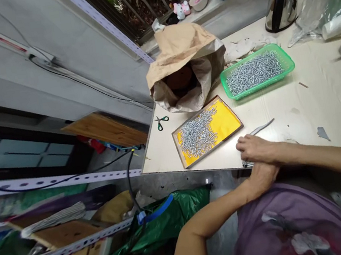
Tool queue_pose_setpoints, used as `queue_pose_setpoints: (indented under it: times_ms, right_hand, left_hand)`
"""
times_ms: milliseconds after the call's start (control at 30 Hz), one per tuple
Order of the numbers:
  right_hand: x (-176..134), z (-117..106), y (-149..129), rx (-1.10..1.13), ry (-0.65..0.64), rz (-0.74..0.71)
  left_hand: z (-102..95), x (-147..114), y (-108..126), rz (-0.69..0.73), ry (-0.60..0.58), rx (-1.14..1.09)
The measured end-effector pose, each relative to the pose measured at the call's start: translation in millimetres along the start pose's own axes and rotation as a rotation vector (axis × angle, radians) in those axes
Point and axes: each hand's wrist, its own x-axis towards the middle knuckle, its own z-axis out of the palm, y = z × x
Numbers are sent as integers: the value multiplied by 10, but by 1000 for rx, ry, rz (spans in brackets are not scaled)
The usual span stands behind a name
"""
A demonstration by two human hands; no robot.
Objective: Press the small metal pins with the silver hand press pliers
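head view: slim, pale grey, tapering strip [263,126]

A broad bare stretch of cream-coloured tabletop [329,91] offers passage beyond the right hand [253,148] and the left hand [263,173], which overlap at the near edge. Between the green plastic mesh basket of small metal screws [286,59] and the shallow, yellow-floored rectangular tray [227,120] runs a narrow lane, its far end blocked by the open-mouthed brown paper sack [183,41]. Green-handled metal scissors [159,121] obstruct the tray's left side.
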Motion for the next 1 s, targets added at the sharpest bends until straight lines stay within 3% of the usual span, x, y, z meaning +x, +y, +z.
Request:
queue_pose_setpoints:
  times_ms: [167,267,400,533,600,700,800,900,1000]
  right_hand:
    - [268,163,-67,-33,-6,-75]
    - [262,80,2,114,166,-34]
    - [150,-330,296,199,563,140]
    - [48,-869,873,32,730,424]
    - [13,-1073,1140,-24,733,512]
    - [-44,-1196,1286,-131,726,564]
    - [-150,-1055,1044,-78,634,476]
    - [-320,-706,574,165,461,310]
    - [-508,-316,149,255,339,322]
  left_hand:
    - [-502,-97,-420,-150,57,46]
    - [-785,-146,-549,-142,100,151]
    - [-1105,111,-743,-151,296,232]
    - [-1360,617,-994,-202,533,324]
    - [-1405,823,-1092,-269,495,362]
    - [-1357,1007,-1201,-330,271,442]
    - [-1260,1094,-1291,-344,117,503]
    - [-1209,1156,-1368,-335,97,510]
    - [-1214,1199,-1418,-301,65,500]
